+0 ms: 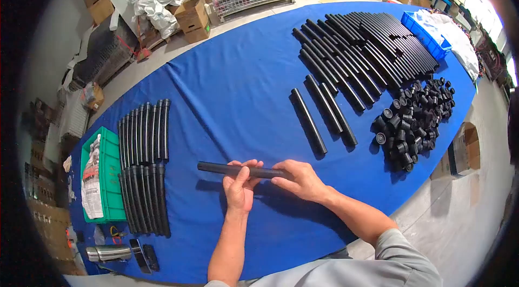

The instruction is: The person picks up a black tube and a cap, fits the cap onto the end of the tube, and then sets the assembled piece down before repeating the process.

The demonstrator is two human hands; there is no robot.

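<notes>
A straight black tube [214, 167] is held roughly level over the blue cloth, its left end sticking out free. My left hand [239, 185] is closed around its middle, thumb in front and palm turned up. My right hand [301, 180] grips the right end from above, and its fingers cover that end. To the right of my hands, a few single black tubes [309, 120] lie apart from a large layer of similar tubes [346, 49]. Beside them is a heap of short black caps [413, 122] with round ridged ends.
At the left, two rows of black tubes with wider ends [145, 133] lie by a green crate [112, 173] holding printed paper. Silver cylinders [109, 253] lie at the near left. A blue basket [427, 35] stands at the far right. Cardboard boxes [193, 19] and wire cages stand beyond the table.
</notes>
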